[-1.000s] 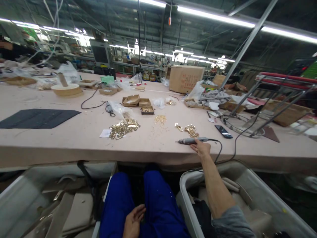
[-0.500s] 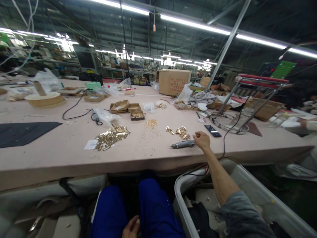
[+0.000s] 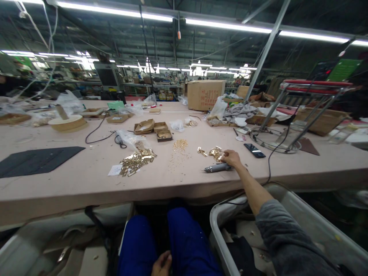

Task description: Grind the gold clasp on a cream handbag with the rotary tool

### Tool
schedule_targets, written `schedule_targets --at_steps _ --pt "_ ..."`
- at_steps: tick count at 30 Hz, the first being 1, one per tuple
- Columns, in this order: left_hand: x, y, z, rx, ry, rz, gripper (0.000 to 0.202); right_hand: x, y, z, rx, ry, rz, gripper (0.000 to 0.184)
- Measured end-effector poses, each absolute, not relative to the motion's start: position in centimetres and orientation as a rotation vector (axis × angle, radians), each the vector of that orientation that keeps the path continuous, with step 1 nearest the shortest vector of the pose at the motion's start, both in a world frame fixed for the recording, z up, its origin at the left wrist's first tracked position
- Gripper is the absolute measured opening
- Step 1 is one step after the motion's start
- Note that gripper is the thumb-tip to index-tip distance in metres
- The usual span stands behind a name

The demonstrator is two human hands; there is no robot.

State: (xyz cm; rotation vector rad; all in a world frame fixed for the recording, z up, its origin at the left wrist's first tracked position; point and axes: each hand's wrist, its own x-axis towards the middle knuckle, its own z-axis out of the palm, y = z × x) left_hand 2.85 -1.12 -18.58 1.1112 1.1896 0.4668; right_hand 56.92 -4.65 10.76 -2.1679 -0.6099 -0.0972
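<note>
My right hand (image 3: 231,158) reaches across the pink table (image 3: 86,184), its fingers bent down onto a small heap of gold metal parts (image 3: 214,152). What the fingertips pinch is too small to see. A grey corded power screwdriver (image 3: 215,168) lies on the table right beside that hand, its cable (image 3: 268,168) running off the edge. My left hand (image 3: 161,265) rests on my blue trousers at the bottom edge, fingers loose and holding nothing.
A larger pile of gold plates (image 3: 136,160), a scatter of tiny gold screws (image 3: 180,144) and small cardboard trays (image 3: 156,128) lie further left. A phone (image 3: 255,150), a metal stand (image 3: 276,138), a cardboard box (image 3: 204,94) and a black mat (image 3: 37,160) are around. Grey bins (image 3: 301,218) flank my legs.
My right hand let go of the screwdriver, which now lies on the table, and moved forward onto the small heap of gold parts. The left hand stayed on my lap.
</note>
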Motion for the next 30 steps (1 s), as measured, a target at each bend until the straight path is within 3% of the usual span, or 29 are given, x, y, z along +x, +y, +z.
schedule_targets --at_steps 6,10,16,20,24,27,30 --pt "3.1 -2.7 -17.2 1.092 1.248 0.491 0.055 57.5 -4.1 8.1 -2.098 -0.611 -0.145 0.01" --pt "3.4 -3.1 -16.5 1.044 1.348 0.543 0.047 58.6 -2.5 5.7 -1.915 -0.698 -0.381 0.023" --pt "3.4 -2.9 -15.5 1.112 1.276 0.497 0.047 54.9 -2.0 7.9 -1.977 -0.843 -0.428 0.006" --pt "3.5 -2.4 -17.1 1.146 1.224 0.418 0.054 52.9 -5.4 7.5 -1.894 -0.851 -0.735 0.021" --pt "3.3 -2.5 -18.8 1.148 1.217 0.377 0.051 50.1 -14.8 2.1 -2.021 -0.865 -0.81 0.027" --pt "3.3 -2.7 -18.8 1.159 1.227 0.366 0.051 47.3 -24.8 -4.1 -2.347 -0.628 -0.552 0.025" --pt "3.9 -2.6 -18.6 1.176 1.247 0.342 0.05 44.1 -34.3 -9.6 -2.636 -0.017 -0.23 0.025"
